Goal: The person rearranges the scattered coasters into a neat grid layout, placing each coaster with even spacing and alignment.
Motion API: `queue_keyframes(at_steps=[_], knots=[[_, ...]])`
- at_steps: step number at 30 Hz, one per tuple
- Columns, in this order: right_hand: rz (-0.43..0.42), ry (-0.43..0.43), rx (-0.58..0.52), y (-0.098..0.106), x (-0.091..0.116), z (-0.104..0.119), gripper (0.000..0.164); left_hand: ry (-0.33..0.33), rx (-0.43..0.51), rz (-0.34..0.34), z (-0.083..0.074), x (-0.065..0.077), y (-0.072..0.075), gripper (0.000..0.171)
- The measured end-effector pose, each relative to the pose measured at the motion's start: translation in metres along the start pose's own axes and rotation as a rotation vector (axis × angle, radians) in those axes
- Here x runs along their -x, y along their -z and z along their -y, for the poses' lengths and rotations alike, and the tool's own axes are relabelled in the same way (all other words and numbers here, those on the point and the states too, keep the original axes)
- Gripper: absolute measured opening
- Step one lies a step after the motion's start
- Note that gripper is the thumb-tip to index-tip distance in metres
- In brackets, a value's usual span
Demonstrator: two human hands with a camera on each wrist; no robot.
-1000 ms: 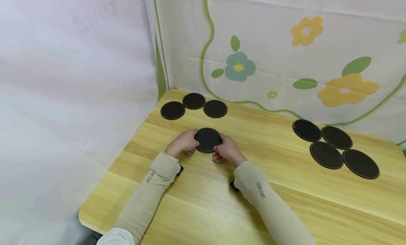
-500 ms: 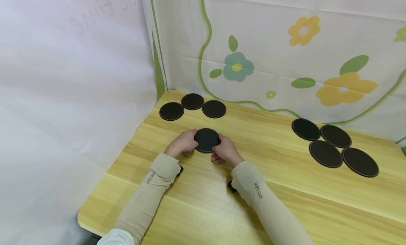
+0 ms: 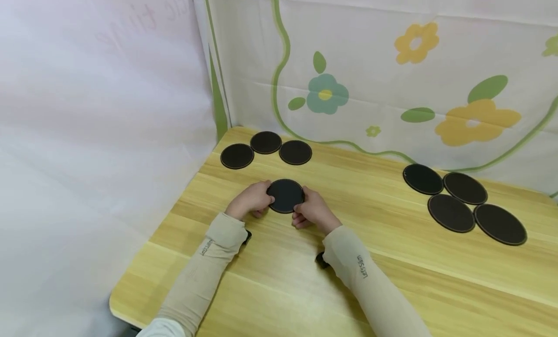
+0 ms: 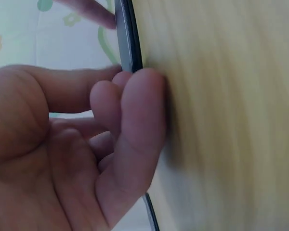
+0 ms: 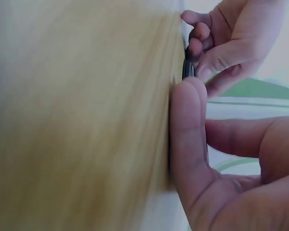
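Note:
A round black coaster (image 3: 285,195) with a thin gold ring near its rim is held between both hands, close over the wooden table. My left hand (image 3: 250,200) pinches its left edge, thumb on top and fingers curled below. On the opposite edge my right hand (image 3: 315,211) pinches it the same way. The left wrist view catches the coaster's dark edge (image 4: 128,41) above the curled left fingers (image 4: 143,106). In the right wrist view a finger (image 5: 185,125) runs along the table, hiding most of the coaster.
Three black coasters (image 3: 266,142) lie in an arc at the far left of the table (image 3: 261,279). Several more coasters (image 3: 451,212) form a cluster at the right. A white cloth (image 3: 366,51) with printed flowers hangs behind, and another white sheet (image 3: 100,133) hangs along the left side.

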State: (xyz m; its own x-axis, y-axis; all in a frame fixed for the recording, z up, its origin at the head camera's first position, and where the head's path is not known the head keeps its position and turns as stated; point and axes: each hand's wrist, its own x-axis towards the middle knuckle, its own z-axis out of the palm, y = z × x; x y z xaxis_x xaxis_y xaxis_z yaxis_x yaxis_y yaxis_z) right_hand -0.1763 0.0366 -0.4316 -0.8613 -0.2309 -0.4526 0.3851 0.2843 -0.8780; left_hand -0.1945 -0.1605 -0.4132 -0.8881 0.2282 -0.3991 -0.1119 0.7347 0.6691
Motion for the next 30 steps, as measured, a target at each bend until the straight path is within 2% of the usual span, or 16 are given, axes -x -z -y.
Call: queue_keyframes(at_steps=[2, 4, 10, 14, 18, 26, 30], knots=[[0.026, -0.010, -0.016, 0.003, 0.002, -0.002, 0.086, -0.008, -0.025, -0.021, 0.003, 0.000, 0.004, 0.062], [0.057, -0.011, -0.020, 0.006, 0.004, -0.004, 0.088, -0.029, -0.094, -0.062, 0.009, -0.001, 0.011, 0.061], [0.120, -0.020, -0.028, 0.012, 0.008, -0.010, 0.090, -0.053, -0.260, -0.172, 0.025, -0.005, 0.041, 0.064], [0.142, -0.025, -0.050, 0.014, 0.009, -0.012, 0.091, -0.041, -0.306, -0.165, 0.032, -0.010, 0.053, 0.065], [0.156, -0.013, -0.058, 0.015, 0.009, -0.014, 0.089, -0.041, -0.367, -0.136, 0.034, -0.014, 0.059, 0.065], [0.150, -0.001, -0.077, 0.022, 0.013, -0.012, 0.087, -0.021, -0.480, -0.158, 0.016, -0.014, 0.059, 0.052], [0.152, 0.001, -0.078, 0.025, 0.012, -0.011, 0.086, 0.011, -0.503, -0.139, 0.012, -0.013, 0.060, 0.042]])
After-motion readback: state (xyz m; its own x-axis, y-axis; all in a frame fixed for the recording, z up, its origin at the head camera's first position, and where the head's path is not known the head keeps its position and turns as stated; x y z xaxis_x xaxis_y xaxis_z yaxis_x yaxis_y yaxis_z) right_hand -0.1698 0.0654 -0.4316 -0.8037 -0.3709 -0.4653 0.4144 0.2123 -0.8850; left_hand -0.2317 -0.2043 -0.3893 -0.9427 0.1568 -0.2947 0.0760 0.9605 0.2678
